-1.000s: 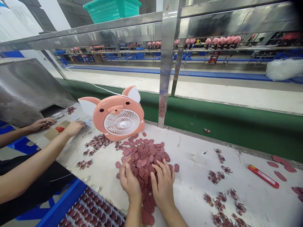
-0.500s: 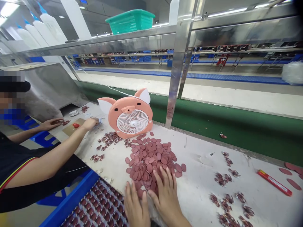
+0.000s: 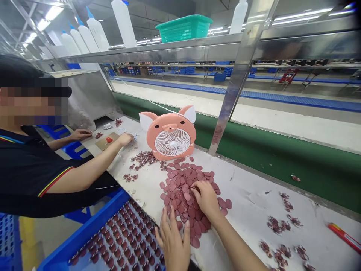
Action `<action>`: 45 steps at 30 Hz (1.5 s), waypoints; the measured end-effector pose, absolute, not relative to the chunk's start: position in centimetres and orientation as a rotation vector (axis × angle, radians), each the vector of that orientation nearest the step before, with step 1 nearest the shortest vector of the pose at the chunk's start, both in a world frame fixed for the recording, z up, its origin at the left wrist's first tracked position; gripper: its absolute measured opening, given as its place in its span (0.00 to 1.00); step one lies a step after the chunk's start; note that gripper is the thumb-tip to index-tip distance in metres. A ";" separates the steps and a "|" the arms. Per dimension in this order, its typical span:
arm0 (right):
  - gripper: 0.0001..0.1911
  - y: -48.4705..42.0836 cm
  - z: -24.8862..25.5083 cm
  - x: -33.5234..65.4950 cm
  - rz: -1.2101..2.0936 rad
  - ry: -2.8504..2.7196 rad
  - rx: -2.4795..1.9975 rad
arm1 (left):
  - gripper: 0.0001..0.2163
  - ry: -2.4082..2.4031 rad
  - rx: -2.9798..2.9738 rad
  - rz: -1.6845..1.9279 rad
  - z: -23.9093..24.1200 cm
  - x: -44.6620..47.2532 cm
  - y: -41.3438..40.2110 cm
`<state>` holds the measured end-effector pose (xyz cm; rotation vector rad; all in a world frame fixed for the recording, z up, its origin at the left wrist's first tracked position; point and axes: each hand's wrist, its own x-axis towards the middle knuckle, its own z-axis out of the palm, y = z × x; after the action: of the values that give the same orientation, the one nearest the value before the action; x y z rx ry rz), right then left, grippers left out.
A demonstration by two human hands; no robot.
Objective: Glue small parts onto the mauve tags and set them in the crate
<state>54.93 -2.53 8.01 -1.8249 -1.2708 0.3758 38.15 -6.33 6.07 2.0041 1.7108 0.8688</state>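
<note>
A heaped pile of dark pink oval discs (image 3: 184,197) lies on the white table. My right hand (image 3: 207,199) reaches into the pile from the right, thumb and fingers pinched. A thin oval disc (image 3: 194,187) shows edge-on at its fingertips. At the near edge of the pile, my left hand (image 3: 175,241) is open, fingers stretched out and apart, its fingertips close to the lowest discs. It holds nothing that I can see.
Behind the pile stands a pink pig-shaped fan (image 3: 172,135). A blue tray (image 3: 53,259) of brown pieces in rows sits lower left. Small brown-and-silver clusters (image 3: 275,224) and a red cutter (image 3: 344,237) lie right. A co-worker (image 3: 67,180) works at left.
My right hand has lifted off the near side of the pile, moved farther up it and closed into a pinch. My left hand stays near the table edge. The view has swung left.
</note>
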 end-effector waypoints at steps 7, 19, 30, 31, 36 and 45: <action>0.18 -6.3 13.4 50.7 0.738 -1.003 -1.620 | 0.18 1.416 1.495 1.035 14.3 38.7 -5.8; 0.17 -9.7 20.5 43.2 0.788 -1.140 -1.492 | 0.17 1.117 0.990 1.087 22.4 31.5 -5.9; 0.12 -9.1 24.0 36.6 0.920 -1.218 -1.303 | 0.17 1.323 0.900 1.307 24.4 25.6 -8.3; 0.12 -8.9 23.9 36.2 1.003 -1.212 -1.270 | 0.17 1.354 0.913 1.327 24.3 25.3 -8.4; 0.10 -8.6 22.9 35.6 1.222 -1.146 -1.201 | 0.18 1.340 0.758 1.378 24.1 25.0 -8.8; 0.10 -8.4 21.8 37.4 1.277 -0.989 -1.229 | 0.19 1.379 0.916 1.264 23.0 27.3 -8.0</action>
<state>37.35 -8.35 21.82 -1.2287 -0.9887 1.2766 27.29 -7.98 23.01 0.9163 1.3789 1.2640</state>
